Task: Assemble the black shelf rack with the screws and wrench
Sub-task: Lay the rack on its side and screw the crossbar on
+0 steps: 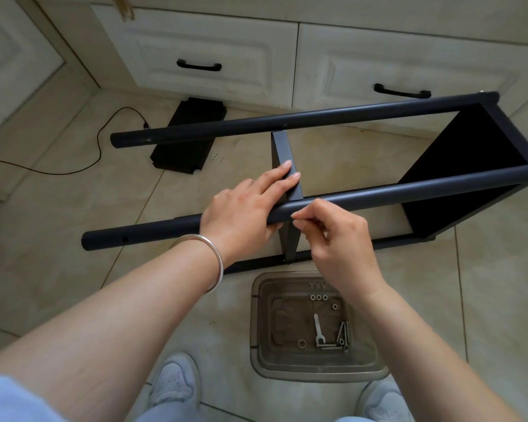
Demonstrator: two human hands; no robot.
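The black shelf rack (317, 153) lies on its side on the tiled floor (58, 245), stretching out ahead of both hands. The left hand (244, 214) rests over the near tube (409, 190), its straight fingers pressing the upright middle shelf panel (282, 150) just beyond that tube. The right hand (336, 242) sits just right of the left one, its fingertips pinched together against the near tube where the panel meets it; whether they hold a screw cannot be told. Below the right wrist, a tray (256, 345) holds the wrench (318, 330), screws (342, 333) and washers (319, 297).
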